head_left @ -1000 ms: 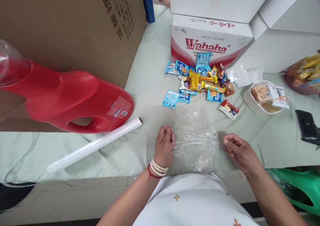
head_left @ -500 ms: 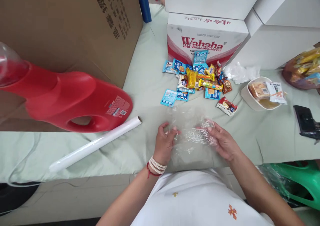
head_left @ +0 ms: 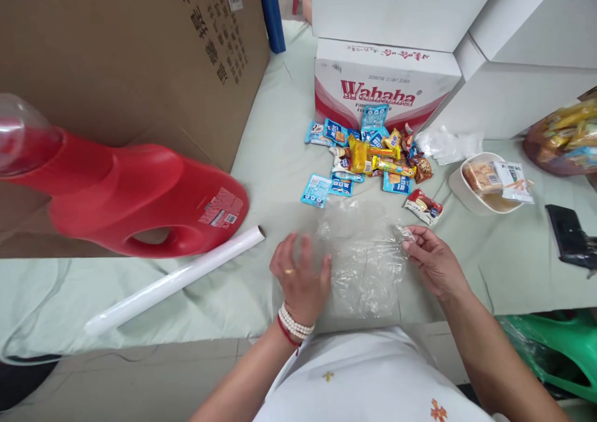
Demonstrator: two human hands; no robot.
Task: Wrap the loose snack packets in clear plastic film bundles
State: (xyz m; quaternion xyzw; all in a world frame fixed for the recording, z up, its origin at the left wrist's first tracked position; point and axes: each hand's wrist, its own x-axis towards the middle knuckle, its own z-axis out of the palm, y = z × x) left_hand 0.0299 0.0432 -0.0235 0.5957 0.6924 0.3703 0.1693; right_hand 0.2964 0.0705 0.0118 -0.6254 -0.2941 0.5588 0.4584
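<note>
A thin, crinkled clear plastic bag [head_left: 366, 273] lies spread on the green tablecloth in front of me. My right hand [head_left: 431, 257] pinches its upper right edge between thumb and fingers. Beside the bag's left edge is my left hand [head_left: 301, 276], its fingers spread and partly blurred, holding nothing. Beyond the bag lies a pile of small wrapped snacks [head_left: 361, 155] in blue, yellow and red packets. One red and white packet [head_left: 423, 207] rests apart, just above my right hand.
A red jug [head_left: 153, 198] and a white roll [head_left: 177, 282] lie on the left by a brown carton [head_left: 116, 55]. Behind the snacks stands a Wahaha box [head_left: 382, 86]. To the right are a white tub [head_left: 485, 179], a snack bowl [head_left: 559, 142] and a black phone-like device [head_left: 566, 235].
My left hand has let go of the plastic bag and moved left, fingers spreading. The bag now lies flatter and wider, while my right hand has shifted slightly right, still pinching it.
</note>
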